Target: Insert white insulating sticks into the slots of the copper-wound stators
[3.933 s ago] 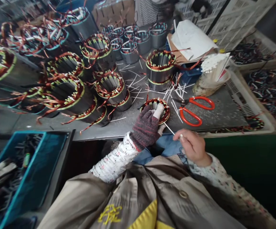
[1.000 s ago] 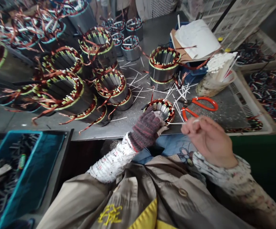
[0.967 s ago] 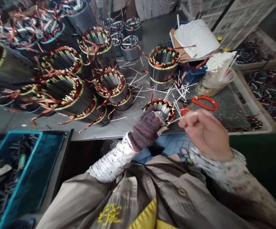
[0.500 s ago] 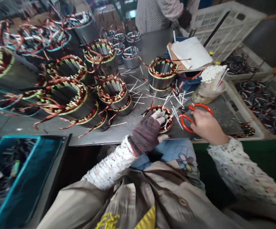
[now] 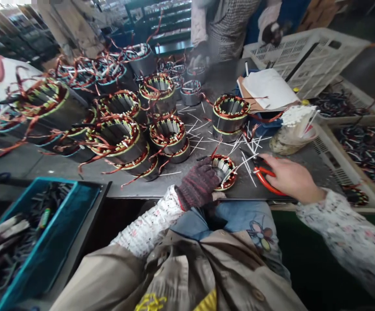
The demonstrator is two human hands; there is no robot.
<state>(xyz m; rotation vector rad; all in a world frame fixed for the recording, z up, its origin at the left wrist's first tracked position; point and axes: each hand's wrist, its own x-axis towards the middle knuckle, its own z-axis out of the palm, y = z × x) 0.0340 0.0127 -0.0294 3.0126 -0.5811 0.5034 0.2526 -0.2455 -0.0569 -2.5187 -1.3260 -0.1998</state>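
Observation:
In the head view my left hand [image 5: 200,183], in a dark knitted glove, is closed on the left side of a small stator [image 5: 223,183] with copper windings, near the table's front edge. Its fingers partly cover the rim. A white tie strip [image 5: 233,171] sticks out from the stator's right side. My bare right hand [image 5: 292,177] closes over red-handled scissors [image 5: 266,183] just to the right. Their dark blades point left towards the stator. The hand hides part of the handles. Loose white strips [image 5: 247,166] lie between stator and scissors.
Several stators [image 5: 116,138] crowd the left, some stacked. Another stator stack [image 5: 229,116] stands ahead. A container of white strips [image 5: 292,138], a paper sheet [image 5: 266,88] and white crates [image 5: 345,160] are to the right. A blue bin [image 5: 74,216] sits left. A co-worker [image 5: 229,30] stands opposite.
My left fingers have drawn back from the stator's opening to its left side. My right hand has closed further over the scissors, whose handles look closer together. The view has shifted.

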